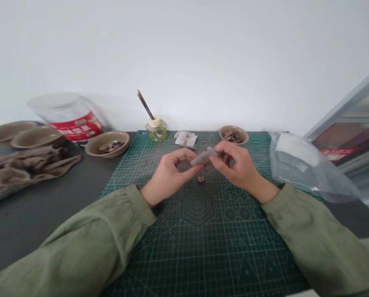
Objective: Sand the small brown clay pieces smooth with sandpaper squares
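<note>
Between my two hands, above the middle of the green cutting mat [197,251], is a small greyish sheet [204,155], thin and folded-looking; whether it is paper, cloth or plastic I cannot tell. My left hand [175,171] pinches its left end between thumb and fingers. The thumb and fingers of my right hand [235,163] close on its right end. Just below the sheet a small brownish piece [201,179] lies on the mat. Both forearms are in loose green sleeves, and some fingertips are hidden behind the sheet.
At the back stand a bowl of dark pieces [234,135], a stack of stained white sheets [186,139] and a jar with sticks [156,128]. Leftward are another bowl [107,144], a red-labelled tub [68,117], two bowls and a brown cloth [26,167]. A clear plastic bag [308,165] lies right.
</note>
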The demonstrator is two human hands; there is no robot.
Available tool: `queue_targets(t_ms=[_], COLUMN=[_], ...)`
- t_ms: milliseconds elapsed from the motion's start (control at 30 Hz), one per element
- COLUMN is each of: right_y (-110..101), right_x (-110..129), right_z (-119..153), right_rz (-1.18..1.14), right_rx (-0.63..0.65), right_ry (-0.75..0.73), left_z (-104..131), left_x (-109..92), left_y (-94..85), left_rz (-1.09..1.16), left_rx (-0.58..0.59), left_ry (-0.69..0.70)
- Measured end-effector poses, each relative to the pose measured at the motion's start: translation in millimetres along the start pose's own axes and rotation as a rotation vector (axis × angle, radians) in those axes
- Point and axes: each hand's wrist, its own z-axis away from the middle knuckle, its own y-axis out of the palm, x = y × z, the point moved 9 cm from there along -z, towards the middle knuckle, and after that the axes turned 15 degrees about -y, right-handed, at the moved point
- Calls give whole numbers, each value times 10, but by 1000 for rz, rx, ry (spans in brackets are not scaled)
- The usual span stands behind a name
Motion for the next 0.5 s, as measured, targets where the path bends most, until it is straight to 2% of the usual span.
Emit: queue_targets(t_ms=[100, 200, 500], right_y=[66, 102, 137], right_x=[-119, -202, -280], right_z=[64, 130, 159], right_rz=[-79, -126, -214], right_rx=[8, 5, -3], right_ry=[115, 205, 325], left_z=[4, 10, 5], left_x=[68, 112, 224], left_y=[52, 62, 17], left_rz=[86, 151, 248], left_rx=[73, 93, 42], left_ry=[-70, -113, -210])
